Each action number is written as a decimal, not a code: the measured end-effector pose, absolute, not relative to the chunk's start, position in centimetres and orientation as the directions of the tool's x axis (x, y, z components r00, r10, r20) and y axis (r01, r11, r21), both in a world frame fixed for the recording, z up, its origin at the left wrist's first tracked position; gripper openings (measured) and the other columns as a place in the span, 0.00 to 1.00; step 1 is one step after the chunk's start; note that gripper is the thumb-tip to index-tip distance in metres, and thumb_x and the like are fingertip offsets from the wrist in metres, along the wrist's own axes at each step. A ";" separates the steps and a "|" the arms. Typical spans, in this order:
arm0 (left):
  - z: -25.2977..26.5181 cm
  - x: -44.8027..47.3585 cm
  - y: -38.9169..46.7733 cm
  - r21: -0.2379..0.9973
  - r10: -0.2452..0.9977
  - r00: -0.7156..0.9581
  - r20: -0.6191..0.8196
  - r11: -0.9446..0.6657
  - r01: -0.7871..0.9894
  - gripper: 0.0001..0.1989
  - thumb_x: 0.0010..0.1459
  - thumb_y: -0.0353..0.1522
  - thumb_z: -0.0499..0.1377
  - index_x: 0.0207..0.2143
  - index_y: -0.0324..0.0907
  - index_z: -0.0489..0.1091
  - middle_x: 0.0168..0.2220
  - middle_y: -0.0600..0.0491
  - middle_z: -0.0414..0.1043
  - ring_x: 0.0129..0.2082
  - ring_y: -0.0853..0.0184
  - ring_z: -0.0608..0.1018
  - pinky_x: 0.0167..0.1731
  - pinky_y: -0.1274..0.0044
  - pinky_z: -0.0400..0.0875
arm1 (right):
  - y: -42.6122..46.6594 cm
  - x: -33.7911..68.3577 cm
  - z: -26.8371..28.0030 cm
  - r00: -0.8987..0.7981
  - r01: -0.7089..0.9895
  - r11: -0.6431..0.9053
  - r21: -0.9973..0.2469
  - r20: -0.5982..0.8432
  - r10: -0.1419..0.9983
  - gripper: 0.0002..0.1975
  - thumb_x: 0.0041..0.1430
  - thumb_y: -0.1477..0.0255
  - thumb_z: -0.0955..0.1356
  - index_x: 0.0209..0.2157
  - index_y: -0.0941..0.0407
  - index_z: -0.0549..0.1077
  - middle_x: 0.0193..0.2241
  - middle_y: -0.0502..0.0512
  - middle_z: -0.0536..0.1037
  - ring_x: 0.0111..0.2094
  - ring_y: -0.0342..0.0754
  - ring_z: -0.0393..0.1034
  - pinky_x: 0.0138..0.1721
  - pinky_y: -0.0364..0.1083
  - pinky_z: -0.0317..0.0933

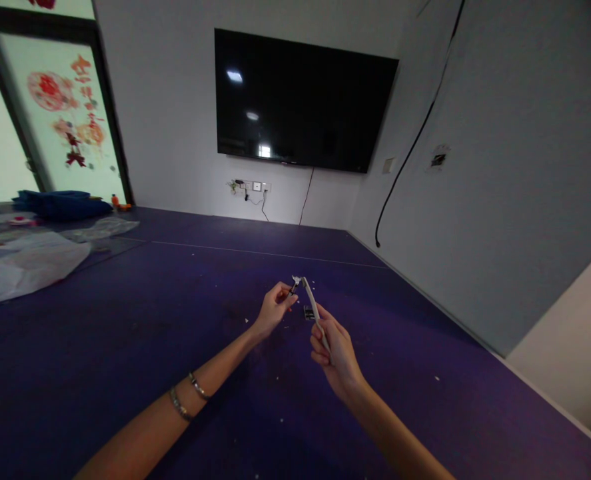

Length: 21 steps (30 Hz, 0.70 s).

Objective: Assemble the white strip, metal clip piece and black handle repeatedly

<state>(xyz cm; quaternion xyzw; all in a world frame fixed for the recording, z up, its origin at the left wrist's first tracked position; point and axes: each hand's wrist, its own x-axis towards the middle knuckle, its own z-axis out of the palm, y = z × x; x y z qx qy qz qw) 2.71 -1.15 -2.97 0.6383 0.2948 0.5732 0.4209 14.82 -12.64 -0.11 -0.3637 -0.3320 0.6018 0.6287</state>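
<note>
My left hand [273,309] pinches a thin dark piece [292,291] between thumb and fingertips. At its upper end is a small white part [296,279], too small to identify. My right hand [339,350] is wrapped round a long, pale, slightly curved tool [312,300] whose kind I cannot make out. The tool's far end is close to the white part; whether they touch is unclear. Between and just beyond my hands, a small dark rectangular item [308,312] with light markings lies on the purple surface [215,400].
White scraps [437,378] are scattered over the surface. At far left lie clear plastic sheeting [30,263], dark blue cloth [60,204] and a small orange bottle [115,200]. A black cable [410,153] hangs down the right wall. A television [305,100] is on the wall ahead.
</note>
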 end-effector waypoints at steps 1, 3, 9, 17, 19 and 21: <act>-3.0 2.7 -1.0 0.875 0.861 0.159 0.483 -0.472 -0.106 0.11 0.49 0.37 0.59 0.29 0.39 0.63 0.22 0.60 0.60 0.21 0.75 0.65 0.22 0.82 0.63 | -12.8 14.7 -0.3 0.044 -0.519 -0.004 -0.855 -0.031 0.999 0.23 0.47 0.71 0.65 0.48 0.54 0.67 0.17 0.41 0.56 0.14 0.34 0.39 0.14 0.37 0.33; -3.0 2.6 -0.7 0.878 0.867 0.141 0.477 -0.466 -0.107 0.11 0.49 0.37 0.59 0.30 0.39 0.64 0.21 0.60 0.60 0.20 0.76 0.65 0.21 0.82 0.62 | -13.0 14.5 -0.8 0.029 -0.522 -0.017 -0.853 -0.038 0.999 0.22 0.48 0.70 0.65 0.48 0.54 0.67 0.17 0.41 0.56 0.14 0.34 0.40 0.14 0.37 0.33; -3.5 2.5 0.1 0.906 0.903 0.110 0.415 -0.400 -0.137 0.16 0.52 0.42 0.55 0.34 0.37 0.67 0.21 0.59 0.59 0.17 0.77 0.63 0.17 0.82 0.58 | -11.6 15.5 0.0 0.128 -0.509 0.160 -0.846 0.110 0.986 0.17 0.52 0.62 0.65 0.43 0.52 0.67 0.18 0.41 0.54 0.14 0.34 0.39 0.14 0.38 0.35; -3.7 2.3 0.2 0.926 0.925 0.101 0.366 -0.351 -0.140 0.15 0.49 0.41 0.58 0.34 0.39 0.63 0.19 0.62 0.56 0.17 0.78 0.59 0.17 0.84 0.53 | -7.3 18.4 2.4 0.269 -0.248 0.414 -0.876 0.348 0.898 0.18 0.50 0.61 0.67 0.43 0.52 0.68 0.20 0.44 0.62 0.16 0.36 0.51 0.17 0.40 0.48; -3.6 2.3 0.1 0.933 0.930 0.108 0.351 -0.337 -0.129 0.14 0.51 0.41 0.56 0.32 0.39 0.63 0.20 0.60 0.58 0.18 0.77 0.61 0.18 0.83 0.55 | -6.3 19.4 2.3 0.254 -0.194 0.426 -0.884 0.374 0.892 0.18 0.49 0.63 0.68 0.43 0.52 0.68 0.21 0.44 0.64 0.18 0.38 0.56 0.19 0.40 0.51; -3.4 2.3 0.0 0.933 0.927 0.125 0.354 -0.340 -0.115 0.14 0.52 0.42 0.54 0.31 0.38 0.65 0.21 0.58 0.61 0.19 0.75 0.64 0.20 0.82 0.57 | -5.5 20.4 1.8 0.178 -0.161 0.392 -0.906 0.364 0.914 0.16 0.47 0.64 0.69 0.40 0.53 0.69 0.21 0.45 0.66 0.19 0.38 0.59 0.21 0.40 0.53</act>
